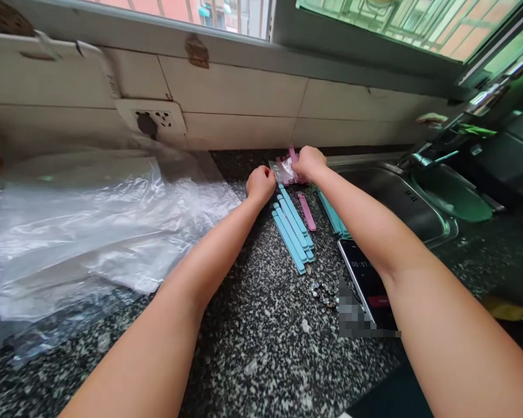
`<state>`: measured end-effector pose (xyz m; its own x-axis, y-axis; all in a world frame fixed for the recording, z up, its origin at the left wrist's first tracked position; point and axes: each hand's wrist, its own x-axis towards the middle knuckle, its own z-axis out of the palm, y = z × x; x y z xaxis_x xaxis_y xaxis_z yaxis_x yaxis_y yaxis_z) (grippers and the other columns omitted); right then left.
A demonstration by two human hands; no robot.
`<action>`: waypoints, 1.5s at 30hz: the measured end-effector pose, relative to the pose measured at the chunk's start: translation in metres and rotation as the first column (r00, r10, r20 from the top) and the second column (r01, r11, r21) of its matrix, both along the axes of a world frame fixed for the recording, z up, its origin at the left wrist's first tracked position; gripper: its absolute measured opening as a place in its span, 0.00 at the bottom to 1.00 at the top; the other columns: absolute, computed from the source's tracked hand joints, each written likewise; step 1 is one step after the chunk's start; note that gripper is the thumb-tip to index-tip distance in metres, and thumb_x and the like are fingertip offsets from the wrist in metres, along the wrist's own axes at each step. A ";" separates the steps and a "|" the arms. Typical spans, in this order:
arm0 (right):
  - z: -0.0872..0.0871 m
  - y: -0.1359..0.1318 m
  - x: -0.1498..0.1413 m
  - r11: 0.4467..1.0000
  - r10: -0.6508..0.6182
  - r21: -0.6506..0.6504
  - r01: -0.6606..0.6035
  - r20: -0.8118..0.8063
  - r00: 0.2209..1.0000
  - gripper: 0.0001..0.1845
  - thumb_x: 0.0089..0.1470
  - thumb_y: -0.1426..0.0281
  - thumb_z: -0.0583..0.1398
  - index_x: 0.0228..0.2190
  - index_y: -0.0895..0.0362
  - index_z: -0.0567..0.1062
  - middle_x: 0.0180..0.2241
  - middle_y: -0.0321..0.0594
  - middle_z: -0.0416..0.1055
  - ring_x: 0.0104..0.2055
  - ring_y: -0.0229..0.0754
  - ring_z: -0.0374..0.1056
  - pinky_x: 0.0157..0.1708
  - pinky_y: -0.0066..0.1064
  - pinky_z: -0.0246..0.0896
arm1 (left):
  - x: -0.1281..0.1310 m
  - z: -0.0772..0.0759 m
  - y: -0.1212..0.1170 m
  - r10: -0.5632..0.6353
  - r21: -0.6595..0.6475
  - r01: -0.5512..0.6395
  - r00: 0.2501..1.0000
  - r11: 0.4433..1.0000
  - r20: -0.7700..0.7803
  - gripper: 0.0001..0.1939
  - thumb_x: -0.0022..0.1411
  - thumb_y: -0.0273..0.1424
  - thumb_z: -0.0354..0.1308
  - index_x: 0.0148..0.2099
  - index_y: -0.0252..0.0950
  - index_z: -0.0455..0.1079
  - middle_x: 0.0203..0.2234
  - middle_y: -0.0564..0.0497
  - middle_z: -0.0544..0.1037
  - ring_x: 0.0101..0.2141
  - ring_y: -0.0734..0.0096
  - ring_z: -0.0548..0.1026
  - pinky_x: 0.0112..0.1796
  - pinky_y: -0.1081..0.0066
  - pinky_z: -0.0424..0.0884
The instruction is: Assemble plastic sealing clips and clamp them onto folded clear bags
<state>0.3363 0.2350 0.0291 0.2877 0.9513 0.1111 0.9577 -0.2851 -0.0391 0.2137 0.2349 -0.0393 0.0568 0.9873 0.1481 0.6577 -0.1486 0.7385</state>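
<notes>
Near the wall, my left hand (261, 184) is closed, its fingertips pinching the left edge of a small clear plastic bag (282, 170). My right hand (311, 164) is closed at the bag's right side around a pink sealing clip (293, 154) that stands upright. More pink shows in or behind the bag; how many pieces, I cannot tell. Just below the hands lies a loose stack of several light blue sealing clips (291, 227). One pink clip (306, 212) rests beside that stack. Another group of teal clips (330, 212) is partly covered by my right forearm.
Large clear plastic sheets or bags (91, 226) spread over the counter's left side. A phone (361, 278) with a running timer lies under my right forearm, near a beaded bracelet (325, 295). A steel sink (386, 174) is at right; a wall socket (174, 118) sits behind.
</notes>
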 end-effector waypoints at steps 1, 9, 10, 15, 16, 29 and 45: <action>0.000 0.001 0.001 1.000 -0.002 -0.004 0.002 0.002 1.000 0.15 0.48 0.70 0.61 0.39 0.64 0.76 0.40 0.55 0.74 0.46 0.54 0.70 0.42 0.37 0.66 | 0.000 -0.001 0.000 -0.004 -0.005 0.004 1.000 1.000 -0.010 0.11 0.61 0.33 0.48 0.36 0.35 0.71 0.36 0.46 0.78 0.40 0.64 0.74 0.37 0.71 0.64; -0.001 0.001 0.000 1.000 0.000 -0.009 0.000 -0.022 1.000 0.16 0.51 0.67 0.59 0.39 0.66 0.75 0.40 0.55 0.73 0.47 0.54 0.70 0.45 0.41 0.64 | 0.000 -0.005 0.001 -0.008 0.022 0.009 0.999 1.000 -0.051 0.11 0.61 0.33 0.48 0.36 0.35 0.71 0.37 0.46 0.77 0.40 0.63 0.73 0.37 0.71 0.64; -0.001 0.002 0.000 1.000 0.006 -0.012 -0.007 -0.022 1.000 0.16 0.52 0.67 0.59 0.39 0.66 0.75 0.40 0.55 0.73 0.47 0.54 0.70 0.45 0.41 0.64 | 0.001 -0.005 0.001 -0.005 0.030 0.007 0.998 1.000 -0.056 0.11 0.61 0.33 0.48 0.36 0.35 0.71 0.37 0.46 0.77 0.40 0.63 0.73 0.38 0.70 0.64; -0.002 0.004 -0.002 0.999 0.018 -0.027 -0.018 0.002 1.000 0.17 0.50 0.69 0.60 0.41 0.66 0.75 0.41 0.57 0.73 0.47 0.55 0.69 0.45 0.39 0.65 | 0.001 -0.006 0.002 -0.008 0.040 0.013 0.994 0.999 -0.106 0.11 0.61 0.32 0.48 0.37 0.35 0.71 0.38 0.44 0.77 0.42 0.61 0.73 0.39 0.69 0.65; -0.002 0.004 -0.003 0.999 0.012 -0.031 -0.011 0.006 1.000 0.17 0.50 0.70 0.60 0.41 0.66 0.75 0.42 0.58 0.73 0.48 0.55 0.70 0.45 0.38 0.65 | 0.001 -0.006 0.002 -0.015 0.031 0.019 0.993 0.999 -0.115 0.11 0.61 0.32 0.48 0.37 0.35 0.71 0.38 0.44 0.77 0.42 0.61 0.73 0.40 0.68 0.65; -0.010 0.003 -0.005 0.999 -0.005 -0.032 0.006 0.034 0.999 0.19 0.56 0.65 0.55 0.40 0.66 0.76 0.41 0.60 0.74 0.46 0.53 0.71 0.41 0.36 0.65 | 0.002 -0.005 0.002 -0.015 0.029 0.020 0.986 0.999 -0.166 0.10 0.61 0.30 0.48 0.38 0.35 0.70 0.40 0.43 0.76 0.44 0.60 0.72 0.43 0.67 0.64; 0.001 -0.019 0.000 0.998 0.055 -0.035 -0.054 0.020 0.998 0.17 0.53 0.67 0.56 0.41 0.64 0.76 0.42 0.57 0.74 0.47 0.53 0.70 0.40 0.33 0.63 | -0.002 -0.003 -0.001 -0.037 0.039 0.044 0.986 0.998 -0.162 0.11 0.59 0.29 0.48 0.38 0.33 0.71 0.39 0.42 0.77 0.43 0.61 0.73 0.42 0.69 0.66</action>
